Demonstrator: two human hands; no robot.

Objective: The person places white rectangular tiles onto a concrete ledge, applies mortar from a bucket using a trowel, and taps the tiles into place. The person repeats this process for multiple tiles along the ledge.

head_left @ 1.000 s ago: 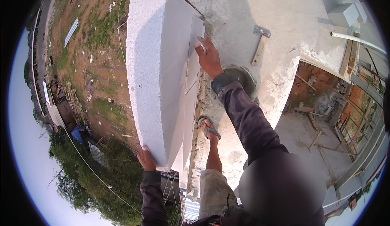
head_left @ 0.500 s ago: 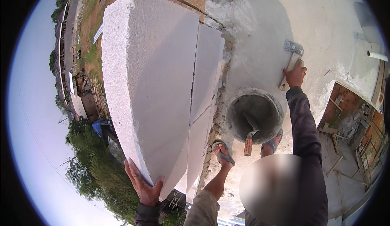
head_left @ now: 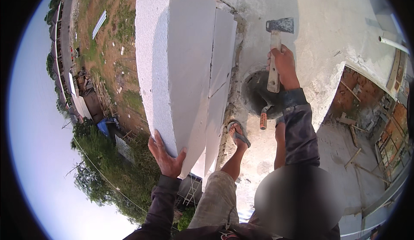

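A wall of large white blocks runs beside me on the left, and my left hand clasps the near end of its top block. The thumb lies toward the inner face; the other fingers spread over the outer edge. In my right hand is a hatchet, raised, with its wooden handle in my closed fingers and its grey metal head pointing away from me. Below the handle stands a dark bucket, partly hidden by my hand and sleeve. A trowel with an orange handle leans out of the bucket.
My sandalled feet stand on a dusty concrete floor near the bucket. At the right is an opening with timber scraps below. Beyond the wall, the ground lies far down. A white pipe juts out at the far right.
The hatchet has come up from the floor in my right hand and moved left, over the bucket. My left hand stays at the block's near end while the view has shifted.
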